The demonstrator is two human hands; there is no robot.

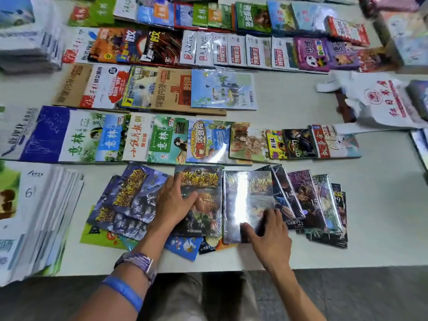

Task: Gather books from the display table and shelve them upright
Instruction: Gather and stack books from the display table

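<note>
A: Hands?
B: Left hand (174,203) spread flat on dark adventure book (201,200), 6 o'clock edge of display table (375,228). Right hand (269,236) open, fingers splayed, pressing shrink-wrapped book (246,200) just at 3 o'clock of it.
A: Other books?
B: Manga vols (312,202) fanned at 3 o'clock; magazine rows (162,137) toward 12.

The pale worktop (382,205) carries rows of flat books and magazines (162,140) that overlap each other, many in shiny plastic wrap. At the left edge lies a fanned stack of white papers (46,216), and at the right side a white plastic bag (379,100) with red print. Near the front edge, dark wrapped books (308,200) lie fanned beside each other.
</note>
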